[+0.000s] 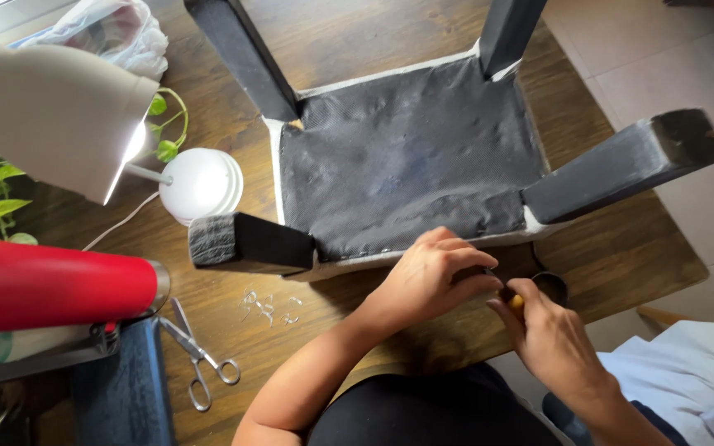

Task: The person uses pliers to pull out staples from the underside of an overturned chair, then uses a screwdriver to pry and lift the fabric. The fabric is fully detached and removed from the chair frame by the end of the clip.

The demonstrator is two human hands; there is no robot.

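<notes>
Fingers (502, 299) of both hands pinch a yellow-handled tool (516, 303) beside the upturned chair (406, 157).

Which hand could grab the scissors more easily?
Probably the left hand. The scissors lie on the wooden table toward that side, while the right hand is farther away, its fingers pinching something small and yellow beside the upturned chair.

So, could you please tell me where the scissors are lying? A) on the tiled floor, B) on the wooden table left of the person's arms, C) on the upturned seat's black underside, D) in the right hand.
B: the scissors lie flat on the wooden table, left of the left hand, clear of the upturned seat.
</notes>
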